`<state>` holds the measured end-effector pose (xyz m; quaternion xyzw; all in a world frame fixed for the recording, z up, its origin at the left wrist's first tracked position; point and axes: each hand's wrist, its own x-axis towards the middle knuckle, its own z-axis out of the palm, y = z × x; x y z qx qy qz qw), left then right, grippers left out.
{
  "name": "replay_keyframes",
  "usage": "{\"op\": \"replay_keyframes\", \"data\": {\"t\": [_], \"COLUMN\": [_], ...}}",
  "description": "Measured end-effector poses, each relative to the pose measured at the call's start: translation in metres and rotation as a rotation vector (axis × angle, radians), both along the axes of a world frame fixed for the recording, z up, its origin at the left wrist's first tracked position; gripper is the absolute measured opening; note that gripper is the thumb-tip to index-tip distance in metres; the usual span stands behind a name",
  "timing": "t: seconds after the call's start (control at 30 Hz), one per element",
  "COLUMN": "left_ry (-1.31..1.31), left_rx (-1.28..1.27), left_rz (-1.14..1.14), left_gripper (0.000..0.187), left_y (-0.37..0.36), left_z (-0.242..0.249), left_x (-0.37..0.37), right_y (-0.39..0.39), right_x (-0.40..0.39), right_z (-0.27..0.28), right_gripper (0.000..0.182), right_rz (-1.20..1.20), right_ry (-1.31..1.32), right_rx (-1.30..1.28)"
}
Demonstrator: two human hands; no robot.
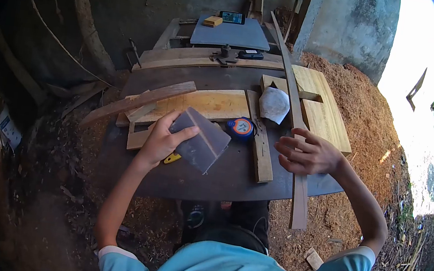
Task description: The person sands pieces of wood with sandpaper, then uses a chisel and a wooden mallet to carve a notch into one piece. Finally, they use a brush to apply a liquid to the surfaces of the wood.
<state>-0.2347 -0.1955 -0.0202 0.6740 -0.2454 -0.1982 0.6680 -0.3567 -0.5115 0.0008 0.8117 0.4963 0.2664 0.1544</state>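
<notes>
Left hand (pixel 167 137) pinches grey sheet (pixel 203 154). Right hand (pixel 316 154) half-spread, nothing visibly gripped, above wooden strip (pixel 299 202). Advise supporting sheet's free corner.

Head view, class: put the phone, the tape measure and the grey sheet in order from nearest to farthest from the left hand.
1. Grey sheet: held in the left hand.
2. Tape measure: on the table, right of the sheet.
3. Phone: at the far edge of the blue-grey board.
</notes>
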Motion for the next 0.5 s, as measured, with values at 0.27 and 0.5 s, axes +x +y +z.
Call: {"op": "replay_keyframes", "data": {"t": [0.27,0.5], "left_ry": [-0.036,-0.117], "left_rx": [0.113,0.122], "left_rz": [0.141,0.273], "left_gripper": [0.036,0.036], "left_y": [0.052,0.066], "left_z": [-0.012,-0.009], "left_x": [0.012,0.034], "right_y": [0.001,0.005], "right_x": [0.012,-0.005], "right_z": [-0.033,-0.031], "right_gripper": [0.014,0.027], "right_rz": [0.003,-0.386], "right_ry": [0.055,0.285], "right_rx": [0.013,0.312]}}
